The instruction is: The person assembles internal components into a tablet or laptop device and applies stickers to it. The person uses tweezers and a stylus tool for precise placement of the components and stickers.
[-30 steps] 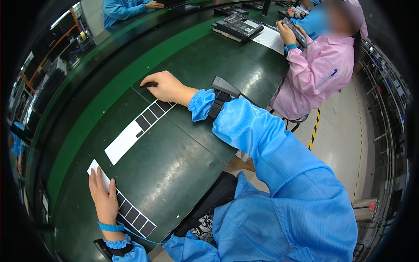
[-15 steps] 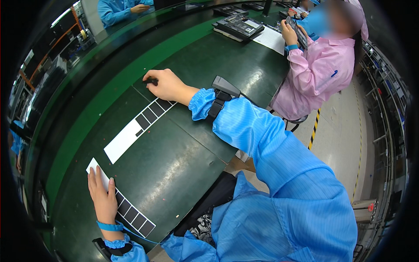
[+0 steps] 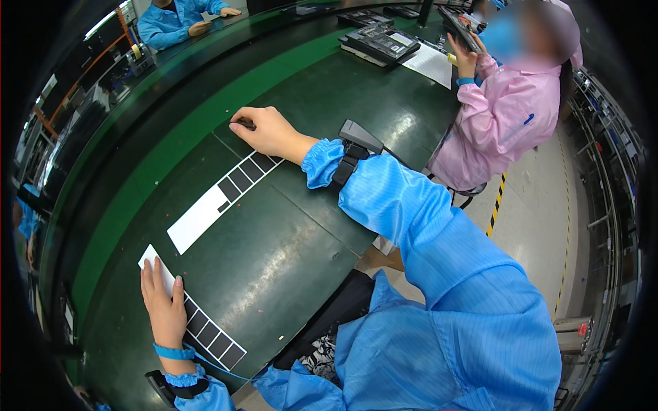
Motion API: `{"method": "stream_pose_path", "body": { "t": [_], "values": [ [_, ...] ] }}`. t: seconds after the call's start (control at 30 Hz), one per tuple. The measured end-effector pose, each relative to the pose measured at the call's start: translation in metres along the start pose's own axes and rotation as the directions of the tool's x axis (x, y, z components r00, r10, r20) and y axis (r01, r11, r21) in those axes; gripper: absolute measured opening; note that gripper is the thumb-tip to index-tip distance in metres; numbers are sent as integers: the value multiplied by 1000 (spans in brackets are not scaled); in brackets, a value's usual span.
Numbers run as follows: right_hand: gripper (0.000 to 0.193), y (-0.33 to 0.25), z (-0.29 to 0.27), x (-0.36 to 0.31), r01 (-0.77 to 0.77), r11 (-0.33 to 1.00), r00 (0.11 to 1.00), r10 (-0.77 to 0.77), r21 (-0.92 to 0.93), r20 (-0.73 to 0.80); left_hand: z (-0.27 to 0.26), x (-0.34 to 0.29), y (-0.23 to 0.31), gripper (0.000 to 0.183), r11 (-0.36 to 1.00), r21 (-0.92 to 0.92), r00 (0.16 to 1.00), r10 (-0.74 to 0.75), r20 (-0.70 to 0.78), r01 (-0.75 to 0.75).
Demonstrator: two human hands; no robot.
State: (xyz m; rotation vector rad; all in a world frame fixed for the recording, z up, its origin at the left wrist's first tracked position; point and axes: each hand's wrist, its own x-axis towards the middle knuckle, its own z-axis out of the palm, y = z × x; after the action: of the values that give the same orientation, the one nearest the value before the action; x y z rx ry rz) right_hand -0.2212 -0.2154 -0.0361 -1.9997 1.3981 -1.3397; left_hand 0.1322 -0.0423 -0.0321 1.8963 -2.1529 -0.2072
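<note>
My left hand lies with its fingers stretched out on a strip of black square stickers, pressing the strip's white blank end to the green table. My right hand is closed in a pinch round a small black piece, just above the table; the fingers hide most of it. Under and beside that wrist runs a second sticker strip, white at its near left end, with a row of black squares toward the hand and a little black tab at the border.
A co-worker in pink at the right holds up a dark device. Black device parts and a white sheet lie at the table's far end. Someone in blue sits across. A cord runs from my left wristband.
My right fingers have curled further round the black piece, so less of it shows. The pink-clad co-worker has lifted the device higher. The person across has spread their hands apart.
</note>
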Motion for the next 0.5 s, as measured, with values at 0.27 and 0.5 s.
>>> {"method": "stream_pose_path", "body": {
  "t": [0.27,0.5],
  "values": [
    [28,2,0,-1,-33,999,999,33,18,31,0,1,0,54,1000,1,1000,5,2,-5],
    [28,-2,-2,-1,-71,997,993,73,-25,93,-1,0,0,54,1000,2,1000,0,4,0]
  ]
}}
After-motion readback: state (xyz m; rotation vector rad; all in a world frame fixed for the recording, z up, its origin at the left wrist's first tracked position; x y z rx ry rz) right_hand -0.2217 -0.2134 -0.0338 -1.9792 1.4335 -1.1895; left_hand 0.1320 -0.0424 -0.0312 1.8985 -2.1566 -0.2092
